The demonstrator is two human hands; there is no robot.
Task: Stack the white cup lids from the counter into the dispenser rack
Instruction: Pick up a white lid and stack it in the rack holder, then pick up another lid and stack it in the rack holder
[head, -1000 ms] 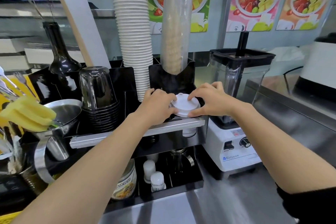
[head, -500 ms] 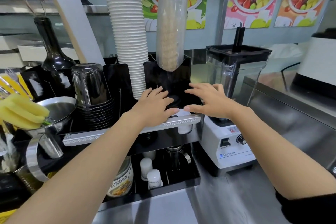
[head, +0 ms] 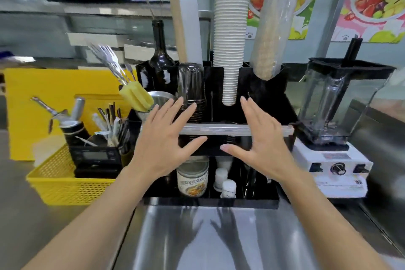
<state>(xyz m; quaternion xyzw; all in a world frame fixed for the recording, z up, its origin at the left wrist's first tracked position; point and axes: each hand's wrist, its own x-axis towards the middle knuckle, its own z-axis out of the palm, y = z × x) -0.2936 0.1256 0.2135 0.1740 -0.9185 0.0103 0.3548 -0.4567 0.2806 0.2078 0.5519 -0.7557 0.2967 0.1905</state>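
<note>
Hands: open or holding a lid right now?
Open and empty. Left hand and right hand hover in front of the dispenser rack, fingers spread; no lid in either.

Stainless steel counter (head: pixel 197 237) fills the foreground, reflective, seams visible. Back wall pale blue-grey; fruit posters (head: pixel 372 2) at upper right. Metal shelving (head: pixel 98 13) at upper left, blurred. Yellow board (head: pixel 43 98) leans behind a yellow mesh basket (head: pixel 65 184). White-based blender (head: pixel 337 116) at right.
</note>
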